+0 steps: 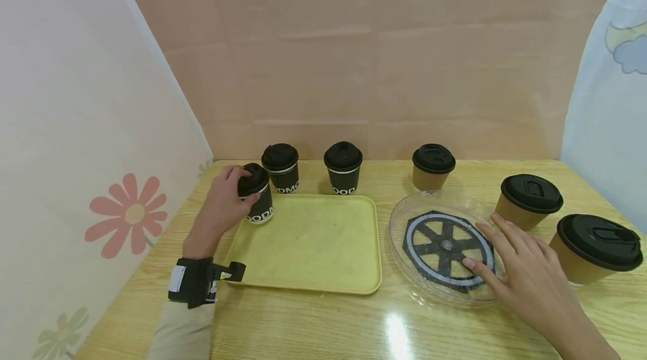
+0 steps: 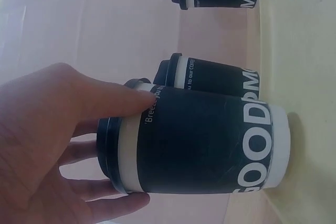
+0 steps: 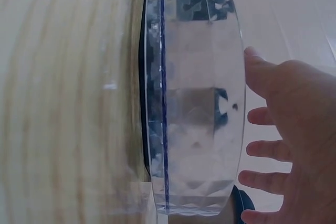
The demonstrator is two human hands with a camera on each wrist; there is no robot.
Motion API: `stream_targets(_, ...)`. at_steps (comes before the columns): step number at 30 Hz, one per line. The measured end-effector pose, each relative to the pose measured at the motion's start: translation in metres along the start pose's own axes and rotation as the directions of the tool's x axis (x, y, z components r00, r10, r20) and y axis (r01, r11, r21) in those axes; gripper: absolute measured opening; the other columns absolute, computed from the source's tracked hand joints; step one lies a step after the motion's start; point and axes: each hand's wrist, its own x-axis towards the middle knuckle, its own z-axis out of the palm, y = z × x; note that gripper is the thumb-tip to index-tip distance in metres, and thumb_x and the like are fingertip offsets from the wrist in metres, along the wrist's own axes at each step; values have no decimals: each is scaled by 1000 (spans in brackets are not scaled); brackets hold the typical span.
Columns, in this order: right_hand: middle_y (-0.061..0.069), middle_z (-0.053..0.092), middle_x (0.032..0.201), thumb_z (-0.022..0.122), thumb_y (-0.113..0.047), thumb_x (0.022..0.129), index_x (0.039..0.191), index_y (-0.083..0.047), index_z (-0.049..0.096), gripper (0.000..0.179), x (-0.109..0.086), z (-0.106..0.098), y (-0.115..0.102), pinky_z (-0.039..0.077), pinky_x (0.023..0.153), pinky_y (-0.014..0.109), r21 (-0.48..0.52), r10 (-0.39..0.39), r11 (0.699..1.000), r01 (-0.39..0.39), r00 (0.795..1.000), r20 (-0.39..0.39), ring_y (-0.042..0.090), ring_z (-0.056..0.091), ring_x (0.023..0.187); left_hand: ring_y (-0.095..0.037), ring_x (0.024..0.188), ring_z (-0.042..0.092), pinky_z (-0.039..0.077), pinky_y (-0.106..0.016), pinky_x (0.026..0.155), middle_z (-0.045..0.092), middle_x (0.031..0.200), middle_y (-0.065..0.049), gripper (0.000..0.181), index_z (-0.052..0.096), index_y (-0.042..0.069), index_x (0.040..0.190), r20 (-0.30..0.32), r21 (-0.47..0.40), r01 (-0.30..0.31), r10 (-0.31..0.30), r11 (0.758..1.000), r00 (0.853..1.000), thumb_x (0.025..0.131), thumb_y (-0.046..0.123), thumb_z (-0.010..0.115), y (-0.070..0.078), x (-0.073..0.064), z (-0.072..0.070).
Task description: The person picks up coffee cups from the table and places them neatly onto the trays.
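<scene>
Left grip (image 1: 226, 203) clamps a black cup (image 1: 260, 206), tray (image 1: 310, 242) to its right, two more black cups (image 1: 343, 169) beyond; right grip (image 1: 525, 270), fingers apart, has a clear dish (image 1: 399, 243) just beneath.

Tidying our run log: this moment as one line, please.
left hand: grips black lidded paper cup at corner of yellow rectangular tray | right hand: empty, over clear round plastic dish
</scene>
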Motion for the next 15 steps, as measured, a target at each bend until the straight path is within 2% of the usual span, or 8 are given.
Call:
stream_targets(8, 20, 45, 146, 73, -48, 82, 141, -14, 49, 73, 0, 0, 0, 33, 90, 70, 1, -5, 1000, 5, 1000, -9, 49, 48, 118, -48, 120, 46, 42, -58, 100, 44, 134, -24, 46, 52, -4, 123, 47, -23, -5, 6, 1000, 999, 86, 15, 72, 7, 1, 6)
stream_targets(15, 20, 46, 145, 73, -48, 82, 141, -14, 49, 72, 0, -1, 0, 33, 90, 70, 1, -8, 1000, 8, 1000, -10, 49, 48, 118, -46, 124, 46, 41, -58, 103, 45, 134, -24, 48, 53, -5, 122, 54, -33, -42, 44, 999, 998, 84, 15, 75, 11, 3, 10)
